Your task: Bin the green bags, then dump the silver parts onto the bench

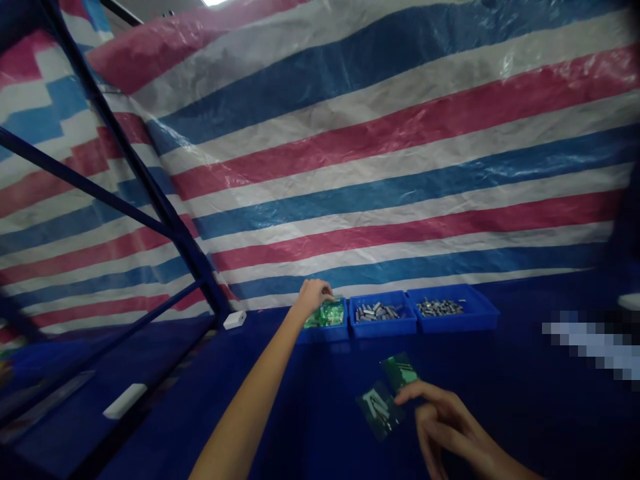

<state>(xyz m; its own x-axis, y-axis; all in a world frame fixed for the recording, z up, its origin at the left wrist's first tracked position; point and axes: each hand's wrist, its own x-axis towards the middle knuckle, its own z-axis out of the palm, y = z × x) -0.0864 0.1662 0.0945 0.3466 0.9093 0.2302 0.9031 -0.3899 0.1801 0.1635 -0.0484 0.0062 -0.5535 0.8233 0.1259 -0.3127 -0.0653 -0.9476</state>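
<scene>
My left hand reaches to the far side of the table, over a blue bin of small green plastic packets. Its fingers are bent together at the top of the packets; what they grip, if anything, is hidden. Nearer me, my right hand holds nothing, index finger stretched out and the others loosely curled. That fingertip is by the lower edge of a green bag. Beside it lies a clear bag with pale strips and thin metal pieces inside.
Two more blue bins stand to the right, one with metal cylinders, one with small metal parts. A white box sits left of the bins. A dark blue frame post rises at left, and a striped plastic sheet hangs behind.
</scene>
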